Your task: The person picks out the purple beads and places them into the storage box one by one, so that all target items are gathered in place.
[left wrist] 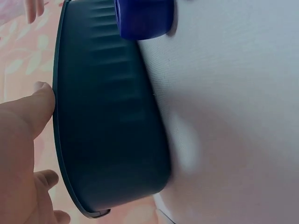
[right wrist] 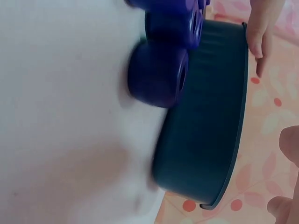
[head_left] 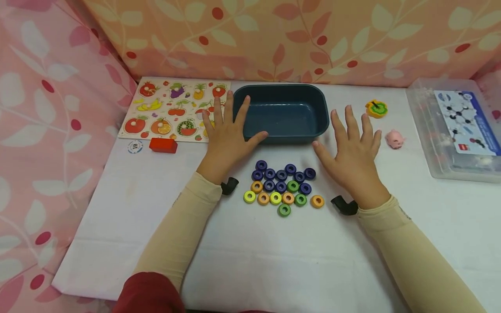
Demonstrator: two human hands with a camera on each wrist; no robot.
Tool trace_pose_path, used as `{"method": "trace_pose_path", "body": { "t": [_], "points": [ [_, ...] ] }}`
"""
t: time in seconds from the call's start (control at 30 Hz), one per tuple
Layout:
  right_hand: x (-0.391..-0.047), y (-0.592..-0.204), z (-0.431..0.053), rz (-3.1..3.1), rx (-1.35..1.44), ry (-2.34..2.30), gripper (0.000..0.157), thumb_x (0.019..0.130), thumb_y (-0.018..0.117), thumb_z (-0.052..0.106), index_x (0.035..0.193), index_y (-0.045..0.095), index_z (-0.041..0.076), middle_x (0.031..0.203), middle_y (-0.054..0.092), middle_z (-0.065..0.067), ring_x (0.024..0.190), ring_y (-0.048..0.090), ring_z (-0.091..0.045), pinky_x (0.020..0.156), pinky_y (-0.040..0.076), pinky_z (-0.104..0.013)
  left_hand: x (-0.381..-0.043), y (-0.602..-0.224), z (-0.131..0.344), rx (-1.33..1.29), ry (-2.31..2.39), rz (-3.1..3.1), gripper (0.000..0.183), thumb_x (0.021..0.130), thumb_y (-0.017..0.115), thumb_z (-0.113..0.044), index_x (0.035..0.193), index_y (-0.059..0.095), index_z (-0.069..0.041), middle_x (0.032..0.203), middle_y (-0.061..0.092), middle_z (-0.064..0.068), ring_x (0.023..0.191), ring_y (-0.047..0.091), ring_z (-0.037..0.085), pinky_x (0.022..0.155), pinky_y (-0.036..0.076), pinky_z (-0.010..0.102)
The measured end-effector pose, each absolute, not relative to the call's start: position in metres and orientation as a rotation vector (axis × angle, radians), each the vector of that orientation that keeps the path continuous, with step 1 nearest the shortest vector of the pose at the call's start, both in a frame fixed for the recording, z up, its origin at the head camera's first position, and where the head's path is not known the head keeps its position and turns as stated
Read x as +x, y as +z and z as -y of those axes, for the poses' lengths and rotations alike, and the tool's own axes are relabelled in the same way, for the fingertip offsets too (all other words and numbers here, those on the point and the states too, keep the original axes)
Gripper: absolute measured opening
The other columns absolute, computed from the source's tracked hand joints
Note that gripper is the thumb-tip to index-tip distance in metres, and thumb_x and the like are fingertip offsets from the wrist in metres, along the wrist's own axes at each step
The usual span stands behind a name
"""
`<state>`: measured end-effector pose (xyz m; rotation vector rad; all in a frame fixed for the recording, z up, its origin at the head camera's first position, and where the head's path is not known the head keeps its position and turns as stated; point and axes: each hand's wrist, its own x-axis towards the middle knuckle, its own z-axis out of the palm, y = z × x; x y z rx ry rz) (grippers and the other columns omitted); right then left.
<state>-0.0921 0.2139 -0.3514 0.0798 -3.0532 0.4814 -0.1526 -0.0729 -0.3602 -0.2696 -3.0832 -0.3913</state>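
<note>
A dark teal rectangular basin [head_left: 285,140] stands at the back of the white table, its inside bare. My left hand [head_left: 228,137] is spread over its left end, fingers straight, thumb near the front rim. Fingers also spread, my right hand [head_left: 354,154] hovers just off the basin's right end and holds nothing. Between my forearms lies a group of small rings: dark blue rings [head_left: 281,175] at the back, then green rings [head_left: 300,200], orange rings [head_left: 264,199] and yellow rings [head_left: 249,197]. In the right wrist view a dark blue ring [right wrist: 156,74] shows close in front of the basin.
A fruit puzzle board [head_left: 176,112] lies at the back left, with a red block [head_left: 163,145] and a round sticker [head_left: 135,147] before it. To the right are a yellow-green toy [head_left: 377,108], a pink pig figure [head_left: 395,139] and a clear plastic case [head_left: 438,161]. Patterned cloth hangs behind.
</note>
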Motion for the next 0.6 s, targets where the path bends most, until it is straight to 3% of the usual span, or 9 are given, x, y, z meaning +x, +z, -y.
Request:
{"method": "trace_pose_path", "body": {
  "t": [0.17,0.3,0.43,0.5,0.6],
  "points": [
    [-0.082,-0.353,-0.208,3.073,0.116,0.496,0.084,0.098,0.046,0.061,0.162,0.001,0.031,0.170,-0.012,0.000,0.153,-0.015,-0.039,0.113,-0.010,-0.072,-0.157,-0.359,0.074,-0.261,-0.419,3.144,0.102,0.083,0.041,-0.087,0.159,-0.010,-0.041,0.167,-0.024,0.002,0.153,-0.019,0.036,0.117,-0.011,0.067],
    [-0.071,-0.355,-0.200,3.112,0.168,0.500,0.085,0.096,0.053,0.058,0.163,0.009,0.028,0.171,0.001,-0.004,0.151,0.003,-0.043,0.112,0.005,-0.072,-0.162,-0.355,0.074,-0.242,-0.465,3.220,0.106,0.079,0.043,-0.089,0.159,-0.009,-0.041,0.167,-0.024,0.003,0.155,-0.015,0.035,0.118,-0.008,0.066],
    [-0.061,-0.356,-0.193,3.185,0.226,0.556,0.075,0.095,0.063,0.048,0.158,0.033,0.019,0.162,0.031,-0.012,0.139,0.030,-0.044,0.108,0.025,-0.065,-0.168,-0.351,0.074,-0.215,-0.529,3.296,0.113,0.076,0.050,-0.089,0.160,-0.006,-0.038,0.168,-0.021,0.005,0.156,-0.008,0.034,0.120,-0.002,0.065],
    [-0.058,-0.356,-0.192,3.227,0.265,0.621,0.063,0.096,0.065,0.040,0.149,0.047,0.014,0.152,0.046,-0.014,0.132,0.041,-0.041,0.107,0.033,-0.060,-0.172,-0.349,0.073,-0.205,-0.559,3.318,0.119,0.075,0.054,-0.088,0.162,-0.004,-0.031,0.169,-0.017,0.006,0.156,-0.004,0.033,0.122,0.001,0.062],
    [-0.058,-0.357,-0.193,3.293,0.292,0.702,0.046,0.097,0.064,0.033,0.137,0.060,0.010,0.137,0.059,-0.013,0.111,0.058,-0.032,0.092,0.048,-0.051,-0.175,-0.346,0.072,-0.192,-0.625,3.338,0.126,0.074,0.059,-0.085,0.163,-0.001,-0.018,0.169,-0.013,0.008,0.157,0.001,0.032,0.124,0.008,0.056]
  ]
}}
